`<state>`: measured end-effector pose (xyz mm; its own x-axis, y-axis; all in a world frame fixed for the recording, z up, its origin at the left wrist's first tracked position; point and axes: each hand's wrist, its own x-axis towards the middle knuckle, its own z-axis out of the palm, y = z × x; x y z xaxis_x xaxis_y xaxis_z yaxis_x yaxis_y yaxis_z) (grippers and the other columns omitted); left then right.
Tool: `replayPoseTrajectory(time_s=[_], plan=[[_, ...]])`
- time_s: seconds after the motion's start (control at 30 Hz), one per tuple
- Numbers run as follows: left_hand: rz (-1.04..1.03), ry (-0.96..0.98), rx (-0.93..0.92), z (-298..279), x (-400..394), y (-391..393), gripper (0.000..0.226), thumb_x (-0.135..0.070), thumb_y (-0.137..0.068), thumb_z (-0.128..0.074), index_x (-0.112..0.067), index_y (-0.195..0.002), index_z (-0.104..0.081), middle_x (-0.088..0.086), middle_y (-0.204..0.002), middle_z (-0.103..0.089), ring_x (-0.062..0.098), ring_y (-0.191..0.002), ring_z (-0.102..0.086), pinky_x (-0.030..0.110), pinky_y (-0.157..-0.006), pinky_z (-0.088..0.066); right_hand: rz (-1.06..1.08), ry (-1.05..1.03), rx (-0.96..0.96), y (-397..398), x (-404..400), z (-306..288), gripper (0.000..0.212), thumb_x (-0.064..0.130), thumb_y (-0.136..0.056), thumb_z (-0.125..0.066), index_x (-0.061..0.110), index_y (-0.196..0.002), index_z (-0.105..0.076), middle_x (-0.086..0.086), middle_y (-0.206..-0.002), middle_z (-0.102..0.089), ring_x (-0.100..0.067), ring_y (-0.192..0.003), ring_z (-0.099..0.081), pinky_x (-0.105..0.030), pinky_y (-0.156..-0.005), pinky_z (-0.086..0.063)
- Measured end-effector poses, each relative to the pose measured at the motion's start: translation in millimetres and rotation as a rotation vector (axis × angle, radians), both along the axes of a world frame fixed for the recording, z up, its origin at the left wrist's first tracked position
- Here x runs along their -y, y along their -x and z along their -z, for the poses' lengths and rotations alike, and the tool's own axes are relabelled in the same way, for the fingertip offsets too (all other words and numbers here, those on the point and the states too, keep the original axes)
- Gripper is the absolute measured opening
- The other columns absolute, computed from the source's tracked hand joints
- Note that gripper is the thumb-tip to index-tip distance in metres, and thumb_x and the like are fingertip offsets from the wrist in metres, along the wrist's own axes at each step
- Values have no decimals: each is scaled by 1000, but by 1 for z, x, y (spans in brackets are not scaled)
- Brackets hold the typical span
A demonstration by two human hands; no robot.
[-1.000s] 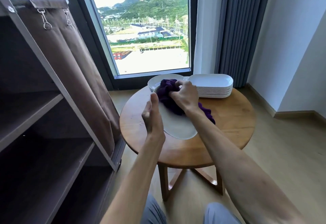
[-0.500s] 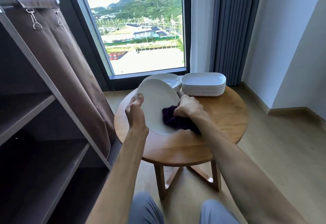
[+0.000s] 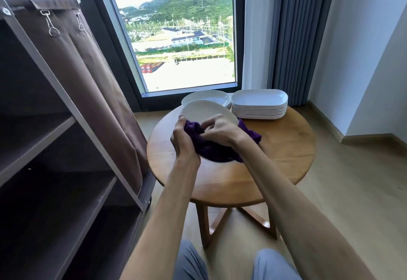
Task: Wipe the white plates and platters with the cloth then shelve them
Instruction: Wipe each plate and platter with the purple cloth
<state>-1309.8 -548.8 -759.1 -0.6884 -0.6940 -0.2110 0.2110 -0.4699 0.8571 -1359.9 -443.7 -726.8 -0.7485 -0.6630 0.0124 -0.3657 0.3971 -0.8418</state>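
Note:
A white oval plate (image 3: 204, 111) is held tilted over the round wooden table (image 3: 275, 158). My left hand (image 3: 184, 141) grips the plate's near left edge. My right hand (image 3: 220, 131) clutches a purple cloth (image 3: 211, 147) bunched against the plate's face; the cloth covers the plate's lower half and trails off to the right. Behind, at the table's far edge, sit a stack of white oval plates (image 3: 211, 98) and a stack of several white rectangular platters (image 3: 259, 103).
A dark shelf unit (image 3: 44, 147) with bare shelves stands on the left, its brown fabric cover (image 3: 99, 81) pulled aside toward the window. A grey curtain (image 3: 293, 37) hangs behind the table. Pale wood floor (image 3: 352, 191) lies to the right.
The plate has tilted back from nearly upright to a flatter angle. My right hand and the cloth moved from the plate's lower right to its middle, closer to my left hand.

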Motion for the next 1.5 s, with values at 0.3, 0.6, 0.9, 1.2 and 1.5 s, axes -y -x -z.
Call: replayPoseTrajectory(time_s=[0.3, 0.6, 0.9, 1.2, 1.5], plan=[[28, 148, 26, 11, 6, -8, 16, -41, -96, -64, -28, -98, -72, -17, -83, -77, 23, -98, -72, 43, -80, -62, 391, -546, -122, 31, -29, 13, 31, 23, -76, -75, 17, -104, -61, -8, -103, -63, -30, -105, -65, -34, -85, -53], [64, 102, 86, 6, -21, -3, 60, -79, -90, -48, -25, -96, -74, 2, -104, -76, 19, -95, -73, 35, -77, -60, 338, 99, -231, 22, 5, 3, 10, 17, -74, -73, 8, -76, -72, -9, -68, -68, -17, -63, -58, -27, -53, -40], [-39, 45, 71, 5, 3, -4, 9, -17, -89, -66, -10, -93, -69, 8, -91, -71, 30, -82, -70, 45, -81, -60, -85, -369, -39, 16, -4, 9, 9, 18, -75, -71, 19, -82, -77, -1, -76, -70, -21, -77, -68, -31, -66, -55], [-321, 27, -6, 3, 42, -25, 24, -22, -95, -58, -16, -114, -71, 7, -111, -74, 28, -103, -69, 40, -83, -58, 643, -56, -123, 51, -56, 15, 4, 10, -70, -67, 8, -67, -65, -8, -68, -65, -28, -71, -63, -28, -54, -38], [-301, 3, -88, 10, 38, -26, 31, -34, -101, -54, -17, -122, -70, 9, -121, -73, 33, -113, -67, 50, -98, -56, 564, 482, 33, 30, -31, -25, 26, 22, -73, -83, 15, -77, -59, -8, -89, -70, -27, -87, -69, -42, -83, -57]])
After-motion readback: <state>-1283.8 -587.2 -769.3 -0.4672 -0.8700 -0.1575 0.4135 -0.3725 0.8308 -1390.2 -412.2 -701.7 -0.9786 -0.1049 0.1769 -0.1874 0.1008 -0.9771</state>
